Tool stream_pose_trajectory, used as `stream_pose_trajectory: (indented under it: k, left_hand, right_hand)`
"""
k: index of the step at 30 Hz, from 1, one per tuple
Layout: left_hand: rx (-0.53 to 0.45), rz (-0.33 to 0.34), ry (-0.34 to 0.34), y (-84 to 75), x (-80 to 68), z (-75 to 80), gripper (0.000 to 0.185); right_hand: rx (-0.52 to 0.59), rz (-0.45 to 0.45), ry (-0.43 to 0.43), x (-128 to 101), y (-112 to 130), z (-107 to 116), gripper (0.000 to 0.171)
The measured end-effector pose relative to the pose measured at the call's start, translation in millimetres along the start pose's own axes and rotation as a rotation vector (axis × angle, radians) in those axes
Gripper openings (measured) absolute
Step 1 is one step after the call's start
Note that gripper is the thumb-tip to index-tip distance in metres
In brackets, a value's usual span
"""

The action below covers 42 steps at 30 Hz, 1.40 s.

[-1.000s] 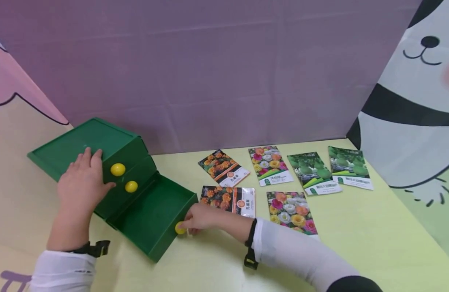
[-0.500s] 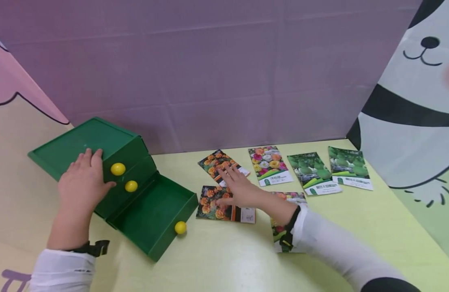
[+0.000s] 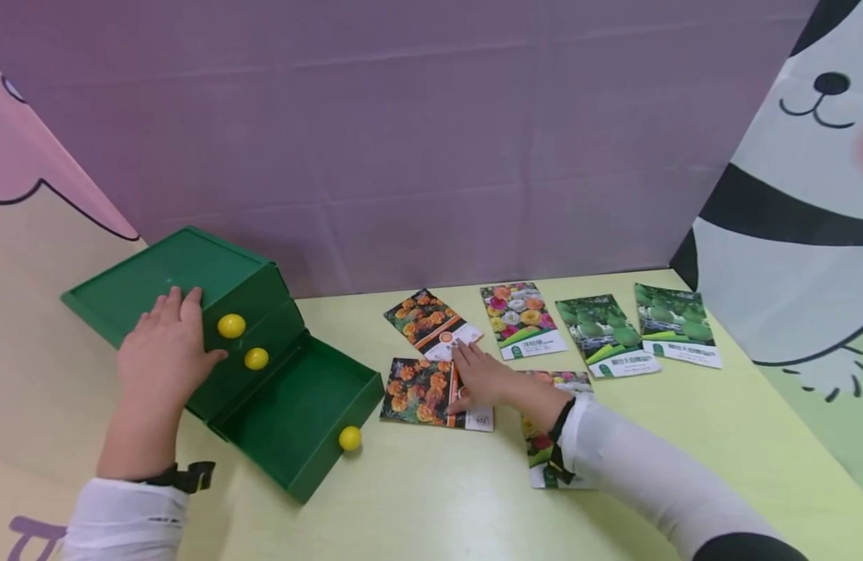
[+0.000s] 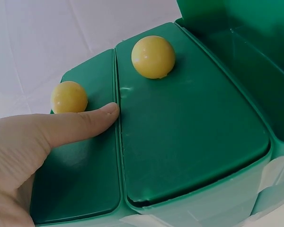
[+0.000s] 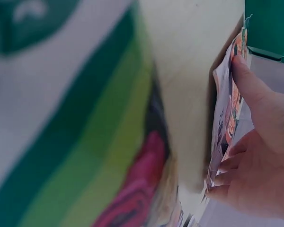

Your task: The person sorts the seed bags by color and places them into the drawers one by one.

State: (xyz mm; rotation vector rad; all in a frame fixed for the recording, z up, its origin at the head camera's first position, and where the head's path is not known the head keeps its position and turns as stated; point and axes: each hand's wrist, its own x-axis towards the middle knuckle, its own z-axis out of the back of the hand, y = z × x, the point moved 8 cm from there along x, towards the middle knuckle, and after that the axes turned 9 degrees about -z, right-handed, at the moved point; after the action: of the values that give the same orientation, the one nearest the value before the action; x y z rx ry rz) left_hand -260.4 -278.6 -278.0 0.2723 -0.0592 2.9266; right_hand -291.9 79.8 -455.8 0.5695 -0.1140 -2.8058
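Green drawer box (image 3: 192,276) at table's (image 3: 431,499) left; bottom drawer (image 3: 298,413) pulled out, yellow knob (image 3: 350,438) on its front. Left hand (image 3: 166,347) lies flat on the box, fingers straight, thumb (image 4: 80,124) just beside the top knob (image 4: 69,97). Right hand (image 3: 483,379) pinches the marigold packet (image 3: 420,389), thumb (image 5: 248,85) on its face, fingers curled beneath its edge. The packet lies just right of the drawer. Five other packets nearby.

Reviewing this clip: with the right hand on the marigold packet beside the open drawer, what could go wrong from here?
1. The right hand pinches the nearer marigold seed packet at one edge only; the thin packet may bend or slip.
2. The open bottom drawer juts out close by; it might get knocked, though the left hand steadies the green drawer box.
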Motion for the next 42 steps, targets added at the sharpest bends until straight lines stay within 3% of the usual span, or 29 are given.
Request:
stream_pose_trajectory:
  k: [10,17,20,24,27,31,36,42]
  left_hand:
    - [0.009,0.004,-0.016,0.1,0.2,-0.1,0.096]
    - [0.003,0.005,-0.012,-0.7,-0.4,-0.5,0.095]
    - [0.003,0.009,-0.009,-0.8,-0.9,-0.3,0.095]
    - [0.004,0.009,-0.009,-0.8,-1.3,-0.4,0.096]
    - [0.004,0.008,-0.015,-0.4,-1.3,-0.3,0.096]
    - [0.005,0.008,-0.021,0.5,-0.9,-0.2,0.096]
    - [0.002,0.006,-0.018,1.2,0.4,-0.8,0.097]
    - [-0.003,-0.004,0.0,0.7,1.2,-0.7,0.098]
  right_hand:
    - [-0.017,-0.01,0.015,-3,3,1,0.106]
    - [-0.019,-0.016,-0.022,-2,4,3,0.103]
    - [-0.012,-0.028,-0.076,-2,3,7,0.102]
    - [0.0,-0.045,-0.181,-4,2,15,0.088]
    - [0.021,-0.062,-0.215,-6,1,23,0.077]
    - [0.045,-0.091,-0.193,-5,-3,29,0.072]
    - [0.12,-0.123,-0.129,-4,-10,38,0.055]
    - [0.223,-0.05,-0.11,-7,-19,52,0.041]
